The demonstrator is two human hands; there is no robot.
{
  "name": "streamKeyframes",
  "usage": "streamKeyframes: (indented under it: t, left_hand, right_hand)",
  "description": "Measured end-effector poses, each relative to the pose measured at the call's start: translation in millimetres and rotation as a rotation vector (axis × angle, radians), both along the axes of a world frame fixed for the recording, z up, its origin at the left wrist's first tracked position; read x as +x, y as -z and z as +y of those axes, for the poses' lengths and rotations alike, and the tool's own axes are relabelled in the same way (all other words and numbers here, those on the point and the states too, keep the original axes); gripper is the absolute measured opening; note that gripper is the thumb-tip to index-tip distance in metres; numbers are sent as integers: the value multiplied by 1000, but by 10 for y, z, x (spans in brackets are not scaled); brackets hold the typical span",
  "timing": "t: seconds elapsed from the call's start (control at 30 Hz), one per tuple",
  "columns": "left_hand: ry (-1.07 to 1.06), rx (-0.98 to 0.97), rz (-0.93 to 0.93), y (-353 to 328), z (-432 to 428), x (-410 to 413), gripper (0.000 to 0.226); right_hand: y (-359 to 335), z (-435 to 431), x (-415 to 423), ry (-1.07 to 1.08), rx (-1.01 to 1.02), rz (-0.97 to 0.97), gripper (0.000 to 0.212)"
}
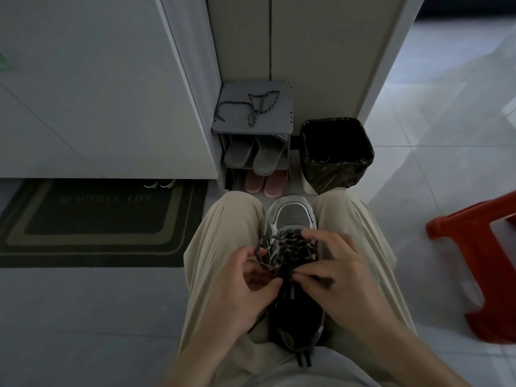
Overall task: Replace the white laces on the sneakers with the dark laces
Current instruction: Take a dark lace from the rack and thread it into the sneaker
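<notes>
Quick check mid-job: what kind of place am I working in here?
Probably a home entryway: a small shoe rack holding slippers, a doormat beside it, and a lined bin against the wall.

I can't see where the dark lace (290, 247) meets the sneaker (293, 216) upper eyelets: left grip (240, 286) and right grip (343, 275) cover it. Doormat (92, 224) lettering too blurred to read. Red stool (480, 275) cut by right edge. Shoes (159, 184) under cabinet (97, 107): only toes show.

We reach in from the near edge, our left hand (245, 283) and right hand (340, 270) close together at centre. Both have fingers curled, pinching the dark lace (262, 261).
</notes>
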State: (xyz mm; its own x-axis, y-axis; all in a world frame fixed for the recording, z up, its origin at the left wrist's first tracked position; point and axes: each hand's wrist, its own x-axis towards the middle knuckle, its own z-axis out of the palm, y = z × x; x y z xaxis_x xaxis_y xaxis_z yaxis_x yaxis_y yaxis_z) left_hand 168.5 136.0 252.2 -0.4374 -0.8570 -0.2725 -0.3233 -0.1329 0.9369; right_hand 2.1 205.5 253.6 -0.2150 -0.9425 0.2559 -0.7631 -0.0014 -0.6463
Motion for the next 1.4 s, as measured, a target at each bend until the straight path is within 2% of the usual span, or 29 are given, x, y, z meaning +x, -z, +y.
streamKeyframes:
  t: [0.17,0.27,0.4,0.5,0.53,0.57,0.63,0.77,0.9,1.0,1.07,1.1,1.17,1.23,1.4]
  left_hand:
    - [28,-39,-9,3,5,11,50]
    - [68,-80,-24,2,16,12,45]
    - [65,-98,-58,-1,36,-6,35]
    - [50,-93,-66,-7,42,-21,32]
    - [47,-93,-65,-8,41,-27,31]
    - [46,-92,-66,-6,41,-31,31]
    - [52,-94,-68,3,45,-29,31]
    - [51,-125,-60,15,45,-16,33]
    - [29,-149,-76,38,74,-19,29]
    - [76,-297,-298,49,105,-69,32]
    - [158,-378,-500,47,90,-147,43]
    - [202,-388,-561,51,81,-200,44]
    - [289,-395,-653,69,56,-291,35]
    - [313,-408,-704,84,17,-318,26]
    - [284,-389,-678,54,-80,-280,18]
  right_hand:
    - [-158,274,-332,153,20,-135,2]
    - [-226,433,-563,234,99,-163,20]
    - [-208,547,-726,106,341,-74,29]
    - [-111,534,-627,14,471,33,10]
    - [-96,503,-575,30,442,82,11]
    - [-91,451,-506,64,368,110,25]
    - [-108,304,-344,104,223,111,36]
    - [-87,78,-72,-40,168,261,24]
    - [-78,49,-125,-66,140,201,19]
    - [-81,99,-151,-40,203,177,23]
    - [-94,127,-127,40,323,81,43]
    - [-93,142,-104,75,393,89,48]
    - [-41,146,-30,65,472,224,45]
    - [20,130,40,70,473,289,44]
    - [14,47,30,106,447,216,54]
